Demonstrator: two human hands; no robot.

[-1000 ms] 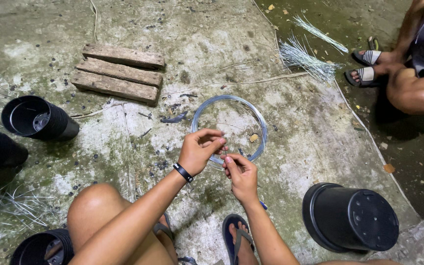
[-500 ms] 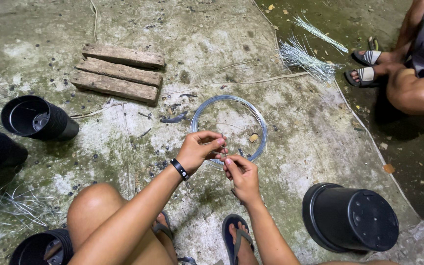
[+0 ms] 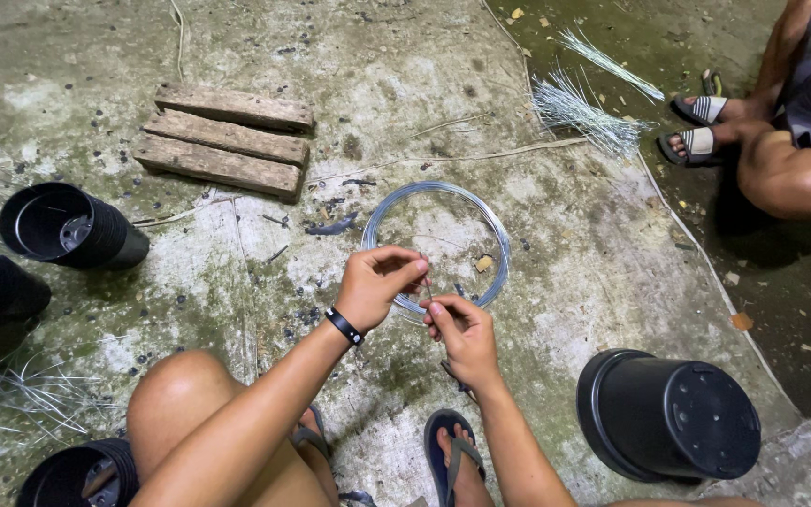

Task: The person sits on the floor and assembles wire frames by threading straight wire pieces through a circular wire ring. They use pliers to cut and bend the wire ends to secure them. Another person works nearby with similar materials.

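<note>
Thin grey metal wire coil (image 3: pixel 436 242) lies flat on the stained concrete floor (image 3: pixel 565 282) at frame centre, just above both hands. The left hand (image 3: pixel 379 286) pinches a short upright end of the wire between thumb and fingertips; the right hand (image 3: pixel 462 333) grips the same strand just below and to the right, fingers curled closed around it. Both hands are touching or nearly touching.

To handle this step well, as I judge it: keep the two grips close together so the thin strand bends only where intended, and hold the free end away from the face, since springy wire can whip. Leave the coil resting flat to prevent tangling.

An overturned black plastic pot (image 3: pixel 673 418) sits at lower right; another black plastic pot on its side (image 3: pixel 68 225) lies at left. Three weathered wooden slats (image 3: pixel 227 139) lie at upper left. A bundle of cut pale wire lengths (image 3: pixel 579 108) lies at upper right, near another person's sandalled feet (image 3: pixel 701 127).
</note>
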